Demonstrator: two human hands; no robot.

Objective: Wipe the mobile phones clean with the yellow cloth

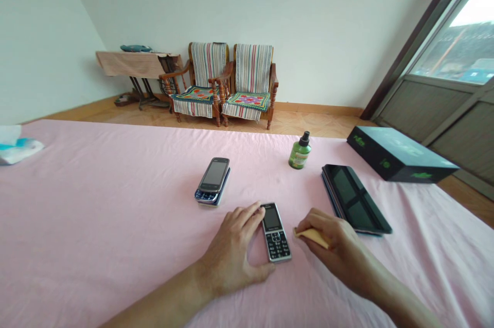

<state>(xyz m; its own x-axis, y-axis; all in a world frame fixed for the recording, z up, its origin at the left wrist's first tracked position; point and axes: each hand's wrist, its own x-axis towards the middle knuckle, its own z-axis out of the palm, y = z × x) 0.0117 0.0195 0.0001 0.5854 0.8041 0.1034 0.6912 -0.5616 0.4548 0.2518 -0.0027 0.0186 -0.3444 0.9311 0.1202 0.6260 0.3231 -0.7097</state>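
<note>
A small black keypad phone (275, 232) lies flat on the pink tablecloth (96, 204). My left hand (235, 251) rests beside it, fingers and thumb pinching its left edge and bottom corner. My right hand (335, 246) is just right of the phone, fingers closed on a folded yellow cloth (313, 237) that touches the table near the phone's right side.
Two stacked phones (213, 181) lie beyond my left hand. A green bottle with a black cap (300, 151) stands further back. Dark tablets (355, 198) lie stacked at right, a black box (399, 153) behind them. A tissue pack (15, 147) sits far left. Two chairs stand by the wall.
</note>
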